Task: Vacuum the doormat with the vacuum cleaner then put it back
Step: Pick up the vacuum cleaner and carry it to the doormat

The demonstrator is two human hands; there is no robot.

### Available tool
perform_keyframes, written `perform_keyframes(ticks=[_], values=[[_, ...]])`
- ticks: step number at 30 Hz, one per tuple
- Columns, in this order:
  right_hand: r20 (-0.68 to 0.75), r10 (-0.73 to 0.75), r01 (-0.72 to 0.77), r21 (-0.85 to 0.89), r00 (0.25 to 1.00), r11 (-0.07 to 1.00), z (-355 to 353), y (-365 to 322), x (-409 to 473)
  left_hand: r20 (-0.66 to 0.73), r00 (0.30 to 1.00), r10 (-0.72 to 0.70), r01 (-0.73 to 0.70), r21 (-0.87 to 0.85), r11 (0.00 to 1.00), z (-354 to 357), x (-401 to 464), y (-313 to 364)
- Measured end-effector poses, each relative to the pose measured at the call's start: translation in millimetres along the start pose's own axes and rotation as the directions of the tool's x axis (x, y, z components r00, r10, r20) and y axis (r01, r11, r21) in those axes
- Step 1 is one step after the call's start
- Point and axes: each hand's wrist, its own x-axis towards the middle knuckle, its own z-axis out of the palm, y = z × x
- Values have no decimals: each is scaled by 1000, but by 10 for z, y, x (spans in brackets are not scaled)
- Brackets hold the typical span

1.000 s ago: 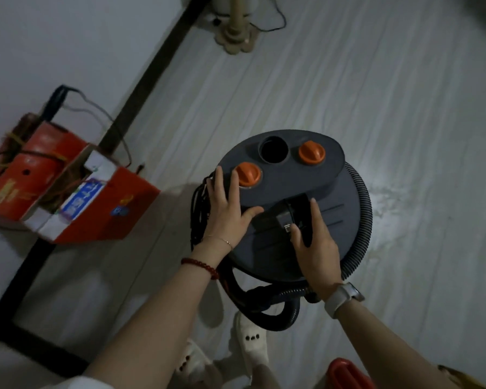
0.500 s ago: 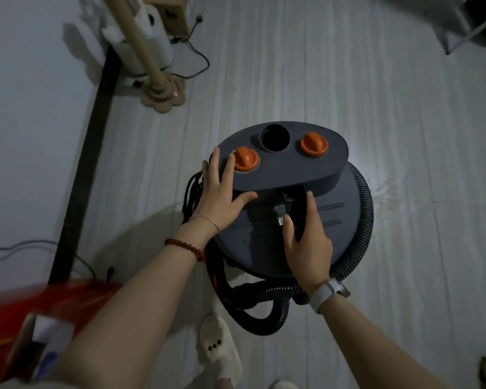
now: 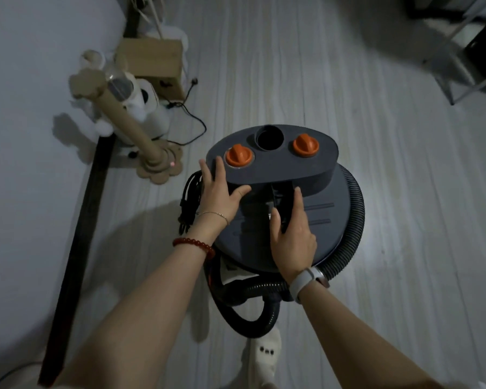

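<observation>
Pale wood-grain floor [image 3: 264, 66]; dark round vacuum cleaner [image 3: 314, 220], ribbed hose [image 3: 354, 220]. Left hand [image 3: 219, 196] flat, fingers released; right hand [image 3: 292, 234] grasping handle [image 3: 281, 200].

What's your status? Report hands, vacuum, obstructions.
Left hand flat on vacuum cleaner top. Right hand on its handle. Hose coiled around body.

Pale plank floor [image 3: 348, 80] w/ white wall [image 3: 26, 80], dim.

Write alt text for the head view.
Both hands rest on a dark grey vacuum cleaner on a pale floor: the left hand flat on its lid, the right hand around the black handle, hose coiled around it.
</observation>
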Motion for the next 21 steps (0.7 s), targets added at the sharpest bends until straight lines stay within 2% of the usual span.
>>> perform_keyframes(ticks=[7,15,21], values=[[14,12,-12,-15,1000,1000,227,-508,1482,12,1000,21,-22,85,996,-334,1486,458],[-94,43,-48,-55,995,997,607,-1237,3362,45,993,110,-116,161,980,-805,3465,1043],[-92,97,-105,-81,991,991,783,-1703,4821,89,985,150,-166,200,966,-1143,4909,1580]])
